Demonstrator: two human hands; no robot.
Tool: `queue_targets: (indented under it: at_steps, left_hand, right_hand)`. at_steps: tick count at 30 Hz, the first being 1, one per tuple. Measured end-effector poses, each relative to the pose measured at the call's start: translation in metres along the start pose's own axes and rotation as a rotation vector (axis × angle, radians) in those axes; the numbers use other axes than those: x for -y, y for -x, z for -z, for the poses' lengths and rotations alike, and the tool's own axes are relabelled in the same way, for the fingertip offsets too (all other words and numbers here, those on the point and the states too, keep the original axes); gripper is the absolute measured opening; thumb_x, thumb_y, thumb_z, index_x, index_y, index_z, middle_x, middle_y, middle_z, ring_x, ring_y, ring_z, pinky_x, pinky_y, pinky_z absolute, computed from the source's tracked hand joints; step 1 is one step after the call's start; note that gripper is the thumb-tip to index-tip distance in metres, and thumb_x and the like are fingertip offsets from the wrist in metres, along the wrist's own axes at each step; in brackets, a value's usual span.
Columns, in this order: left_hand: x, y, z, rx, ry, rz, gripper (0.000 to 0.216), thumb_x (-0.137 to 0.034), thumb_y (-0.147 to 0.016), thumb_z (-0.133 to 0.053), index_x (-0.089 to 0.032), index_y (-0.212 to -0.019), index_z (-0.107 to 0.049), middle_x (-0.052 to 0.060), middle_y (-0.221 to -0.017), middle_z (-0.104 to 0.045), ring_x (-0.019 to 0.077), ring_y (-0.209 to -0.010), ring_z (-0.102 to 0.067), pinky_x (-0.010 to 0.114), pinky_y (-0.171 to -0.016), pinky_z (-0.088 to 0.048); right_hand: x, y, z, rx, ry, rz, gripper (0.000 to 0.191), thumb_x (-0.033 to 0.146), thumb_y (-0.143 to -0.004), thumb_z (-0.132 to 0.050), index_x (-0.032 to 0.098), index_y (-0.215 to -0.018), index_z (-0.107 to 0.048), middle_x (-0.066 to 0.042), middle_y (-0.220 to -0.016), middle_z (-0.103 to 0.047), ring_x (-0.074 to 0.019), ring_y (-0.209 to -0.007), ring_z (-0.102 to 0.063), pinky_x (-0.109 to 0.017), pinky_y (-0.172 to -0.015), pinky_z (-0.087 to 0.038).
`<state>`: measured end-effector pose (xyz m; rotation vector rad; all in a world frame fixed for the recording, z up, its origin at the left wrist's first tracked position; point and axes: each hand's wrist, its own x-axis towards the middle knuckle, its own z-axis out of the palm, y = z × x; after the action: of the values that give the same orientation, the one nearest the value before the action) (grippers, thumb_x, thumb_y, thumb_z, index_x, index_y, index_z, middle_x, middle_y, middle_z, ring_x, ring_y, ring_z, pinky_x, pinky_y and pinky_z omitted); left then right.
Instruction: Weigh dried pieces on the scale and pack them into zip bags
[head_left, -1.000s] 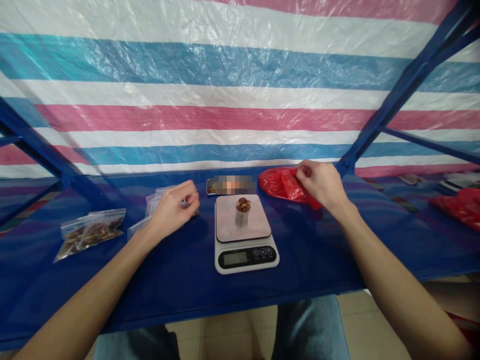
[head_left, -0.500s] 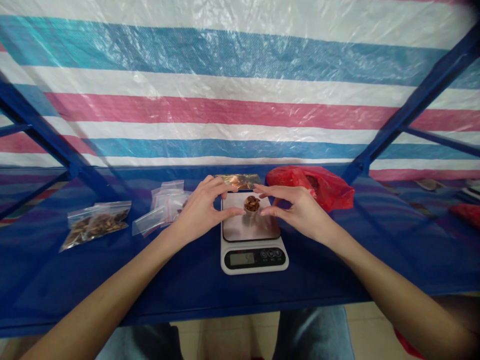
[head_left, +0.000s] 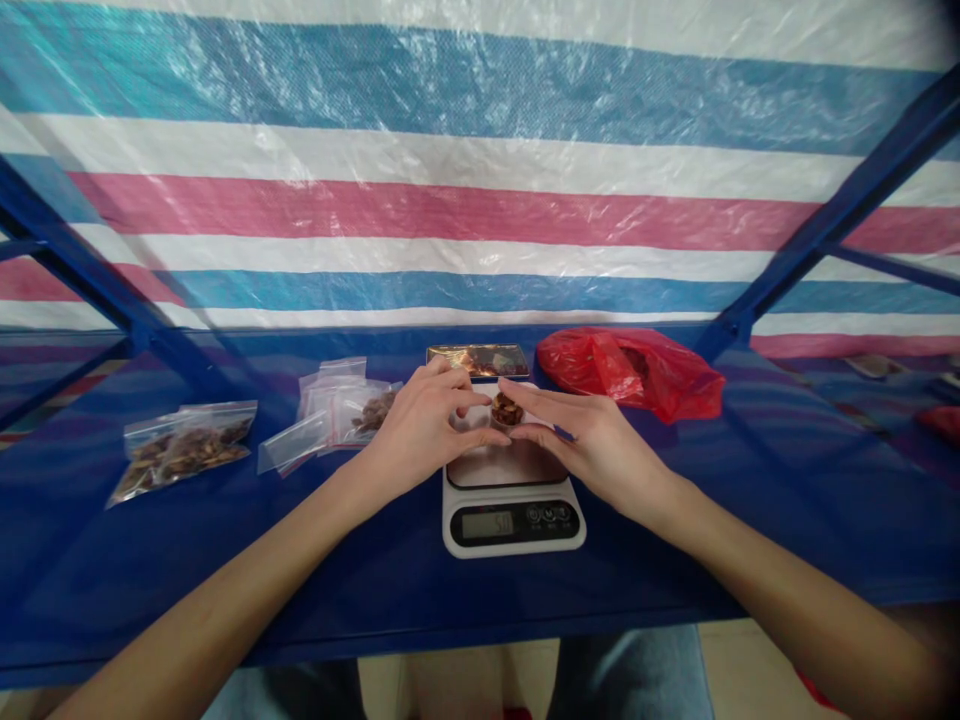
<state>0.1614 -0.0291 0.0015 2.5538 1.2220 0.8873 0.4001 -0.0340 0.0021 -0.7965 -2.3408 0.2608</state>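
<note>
A small clear cup heaped with dark brown dried pieces stands upright on the plate of a white digital kitchen scale. The display seems to read 5.0. My left hand curves round the cup from the left, its thumb in front. From the right, my right hand closes round it, fingers behind the rim and thumb in front. The two thumb tips nearly meet and hide much of the cup's lower wall.
Left of the scale are zip bags and a filled zip bag of brown pieces. Behind it lies a shiny dark, gold-edged flat object; a red plastic bag is at right. Blue frame bars flank the blue table.
Both hands have moved inward, closing from a wider gap to round the cup. The display still seems to show 5.0. The view has shifted slightly.
</note>
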Motion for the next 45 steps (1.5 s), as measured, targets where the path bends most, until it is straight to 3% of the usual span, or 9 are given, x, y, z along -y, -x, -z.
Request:
queue_targets:
  at_steps: [8, 17, 25, 30, 36, 38, 41, 45]
  left_hand:
    - [-0.003, -0.002, 0.001, 0.043, 0.017, -0.014, 0.025, -0.045, -0.093, -0.076, -0.021, -0.086, -0.080, 0.005, -0.086, -0.070, 0.0239, -0.094, -0.052, 0.038, -0.085, -0.045]
    - [-0.002, 0.000, 0.000, 0.044, 0.014, -0.006, 0.024, -0.046, -0.094, -0.074, -0.023, -0.090, -0.080, 0.005, -0.091, -0.072, 0.0249, -0.096, -0.054, 0.039, -0.087, -0.046]
    - [0.000, 0.002, 0.000, 0.003, -0.008, -0.031, 0.025, -0.045, -0.092, -0.076, -0.020, -0.097, -0.079, 0.005, -0.089, -0.070, 0.0240, -0.093, -0.053, 0.038, -0.086, -0.045]
    - [0.000, 0.002, 0.001, -0.006, -0.003, -0.034, 0.027, -0.047, -0.090, -0.079, -0.020, -0.094, -0.079, 0.004, -0.086, -0.068, 0.0235, -0.092, -0.053, 0.038, -0.085, -0.046]
    - [0.006, 0.005, 0.002, 0.004, -0.029, -0.039, 0.039, -0.053, -0.086, -0.081, -0.023, -0.112, -0.080, 0.005, -0.090, -0.069, 0.0246, -0.095, -0.054, 0.038, -0.085, -0.046]
    - [0.011, 0.007, 0.009, -0.001, -0.027, -0.048, 0.042, -0.055, -0.087, -0.079, -0.024, -0.116, -0.079, 0.005, -0.093, -0.069, 0.0245, -0.096, -0.054, 0.038, -0.086, -0.046]
    - [0.020, 0.010, 0.028, -0.030, 0.013, -0.044, 0.033, -0.048, -0.099, -0.067, -0.024, -0.118, -0.079, 0.004, -0.092, -0.070, 0.0223, -0.090, -0.054, 0.036, -0.083, -0.045]
    - [0.031, 0.018, 0.054, -0.142, 0.049, 0.036, 0.034, -0.033, -0.108, -0.048, -0.020, -0.098, -0.078, 0.001, -0.076, -0.062, 0.0180, -0.076, -0.055, 0.031, -0.072, -0.040]
  right_hand:
    - [0.005, 0.001, 0.000, 0.038, 0.084, 0.052, 0.042, 0.018, -0.106, -0.056, 0.011, -0.146, -0.063, -0.014, -0.147, -0.066, -0.0258, -0.130, -0.068, -0.038, -0.112, -0.056]
    - [0.005, 0.000, 0.005, 0.082, 0.098, 0.081, 0.052, 0.008, -0.102, -0.054, 0.022, -0.152, -0.059, -0.011, -0.152, -0.061, -0.0253, -0.135, -0.064, -0.041, -0.114, -0.054]
    - [0.006, -0.001, 0.004, 0.051, 0.071, 0.042, 0.048, 0.017, -0.104, -0.057, 0.015, -0.152, -0.058, -0.014, -0.150, -0.063, -0.0265, -0.133, -0.067, -0.039, -0.111, -0.056]
    - [0.003, -0.001, 0.003, 0.032, 0.027, 0.020, 0.052, 0.020, -0.103, -0.062, 0.022, -0.155, -0.056, -0.009, -0.150, -0.063, -0.0261, -0.132, -0.067, -0.039, -0.112, -0.057]
    - [-0.005, -0.001, 0.013, 0.000, 0.025, 0.012, 0.059, 0.027, -0.100, -0.068, 0.027, -0.157, -0.053, -0.007, -0.154, -0.061, -0.0287, -0.132, -0.067, -0.043, -0.113, -0.057]
    - [-0.008, -0.001, 0.024, -0.058, 0.043, 0.001, 0.060, 0.029, -0.097, -0.073, 0.028, -0.155, -0.057, -0.007, -0.150, -0.065, -0.0309, -0.128, -0.070, -0.046, -0.112, -0.058]
    - [-0.012, -0.001, 0.043, -0.277, 0.083, -0.067, 0.048, 0.032, -0.094, -0.076, 0.030, -0.142, -0.069, -0.007, -0.131, -0.077, -0.0324, -0.114, -0.077, -0.049, -0.105, -0.062]
    - [-0.018, -0.001, 0.059, -0.605, 0.072, -0.203, 0.025, 0.038, -0.102, -0.065, 0.026, -0.118, -0.079, -0.005, -0.093, -0.081, -0.0247, -0.083, -0.078, -0.043, -0.084, -0.064]
